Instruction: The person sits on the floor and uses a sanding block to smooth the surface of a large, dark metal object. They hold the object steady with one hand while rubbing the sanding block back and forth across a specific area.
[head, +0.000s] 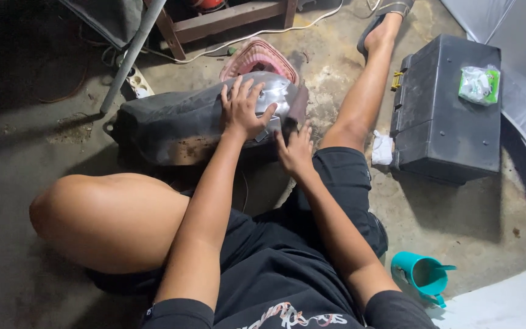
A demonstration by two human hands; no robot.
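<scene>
Floor is rough, stained concrete (458, 213), dim on the left, w/ pale patches near the middle top. Person sits on it, one knee bent to the left, other leg stretched toward the top right, foot in a sandal (385, 15).

Dark motorcycle fuel tank (178, 125) lies on its side on the floor between the legs, partly sanded to bare shiny metal at its right end. Left hand (243, 109) lies flat on that bare-metal patch, fingers spread, gripping nothing, just pressing on the tank. Right hand (294, 149) is at the tank's lower right edge, fingers extended and touching it; can't tell if sthg thin is pinched under the fingers, that part is hidden.

Behind the tank, a pink ribbed basin (257, 55) is touching or just behind it, mostly blocked. White cable (263, 33) runs across the floor near a wooden frame (226, 21), cut off at top. Grey metal pole (132, 55) slants down at left, w/ a white power strip (136, 82) near its foot.

On the right: black plastic toolbox (445, 116), lid closed, w/ a green-and-white packet (479, 84) on top. White rag (383, 148) just beside the box. Teal cup (424, 275) near the right hip, contents hard to make out. White sheet (506, 298) at bottom right, cut off by the frame edge.
</scene>
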